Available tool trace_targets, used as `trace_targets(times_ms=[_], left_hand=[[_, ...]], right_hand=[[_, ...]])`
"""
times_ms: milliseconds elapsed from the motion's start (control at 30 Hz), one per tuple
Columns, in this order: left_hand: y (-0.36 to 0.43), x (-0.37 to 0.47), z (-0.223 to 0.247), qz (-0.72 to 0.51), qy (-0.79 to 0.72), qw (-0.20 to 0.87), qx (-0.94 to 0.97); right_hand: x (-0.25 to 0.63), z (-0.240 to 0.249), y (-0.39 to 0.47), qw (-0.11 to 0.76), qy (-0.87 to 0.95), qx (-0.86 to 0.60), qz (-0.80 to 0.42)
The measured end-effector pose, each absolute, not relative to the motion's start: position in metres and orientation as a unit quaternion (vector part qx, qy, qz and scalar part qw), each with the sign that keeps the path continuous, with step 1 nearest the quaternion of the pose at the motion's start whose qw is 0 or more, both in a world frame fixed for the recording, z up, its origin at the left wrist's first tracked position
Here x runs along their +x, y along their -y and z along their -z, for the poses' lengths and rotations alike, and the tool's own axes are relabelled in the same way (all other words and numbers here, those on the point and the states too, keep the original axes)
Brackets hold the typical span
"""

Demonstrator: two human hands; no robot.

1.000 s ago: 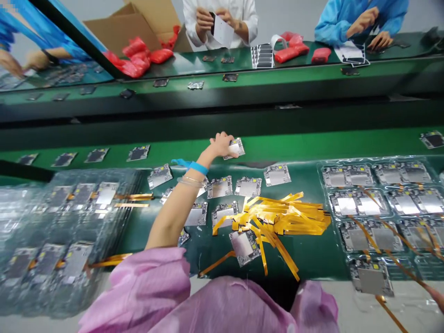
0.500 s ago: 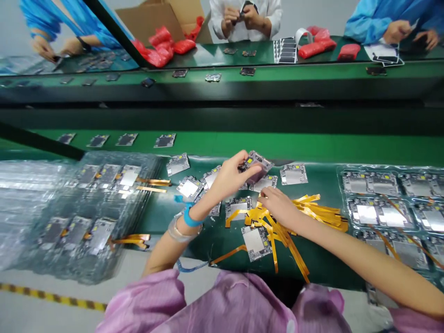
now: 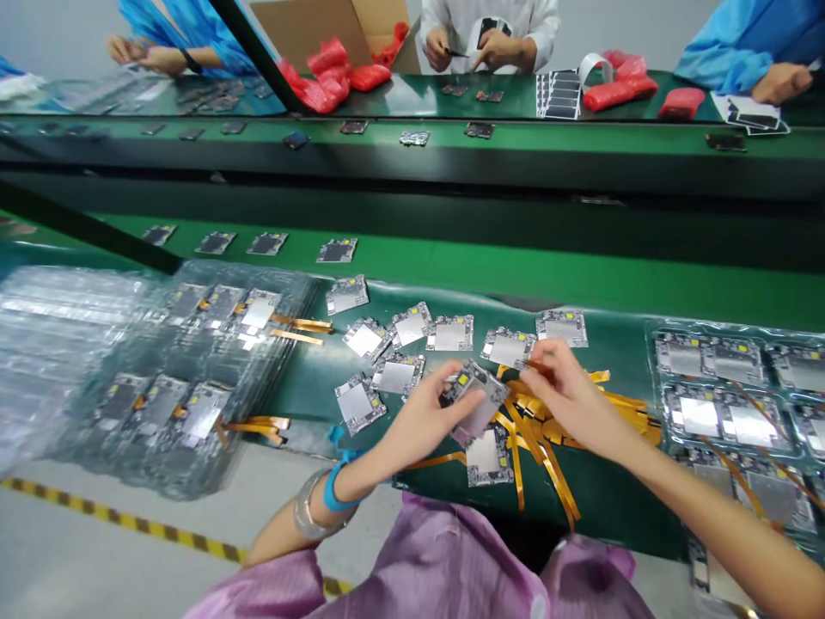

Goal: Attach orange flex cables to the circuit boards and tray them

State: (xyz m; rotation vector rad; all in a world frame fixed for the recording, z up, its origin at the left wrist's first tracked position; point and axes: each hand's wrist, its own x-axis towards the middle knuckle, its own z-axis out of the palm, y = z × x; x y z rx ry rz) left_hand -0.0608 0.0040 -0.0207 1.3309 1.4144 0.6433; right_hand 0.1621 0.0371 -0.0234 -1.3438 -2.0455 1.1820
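Note:
Between the thumb and fingers of my left hand (image 3: 429,413) is a circuit board (image 3: 478,397) with a silver plate and a yellow spot, tilted above the green bench. My right hand (image 3: 560,378) is just right of it, fingers pinched over the pile of orange flex cables (image 3: 547,425); a thin strip shows at its fingertips, probably one of the cables. Another board (image 3: 488,456) lies below the held one, partly covered by it. Several loose boards (image 3: 449,333) lie beyond and left of my hands. A blue band and a clear bangle are on my left wrist.
Stacked clear trays with boards (image 3: 161,344) stand at the left, and a filled board tray (image 3: 702,387) at the right. Boards lie on the green belt (image 3: 451,266). A dark slanted bar (image 3: 96,228) crosses the left. Across the line, several people work near red bundles (image 3: 332,82).
My left hand has brought its board down toward me, from over the loose boards. My right hand has lifted off the cable pile and shifted right. The camera view has shifted.

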Motion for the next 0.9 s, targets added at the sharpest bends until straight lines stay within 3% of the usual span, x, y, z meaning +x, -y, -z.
trace_targets(times_ms=[67,167,600,900], left_hand=[[0.010,-0.048,0.021,-0.259,-0.575,0.541,0.557],[0.025,-0.031,0.022,-0.248,-0.571,0.532,0.574],[0.036,0.001,0.015,-0.276,-0.544,0.477,0.632],[0.037,0.000,0.017,-0.267,-0.535,0.449,0.664]], right_hand=[[0.169,0.013,-0.019,0.244,0.661,-0.514,-0.489],[0.177,0.009,0.003,0.219,0.627,-0.546,-0.510],[0.190,0.016,0.039,0.341,0.593,-0.610,-0.401],[0.192,0.016,0.039,0.354,0.577,-0.620,-0.396]])
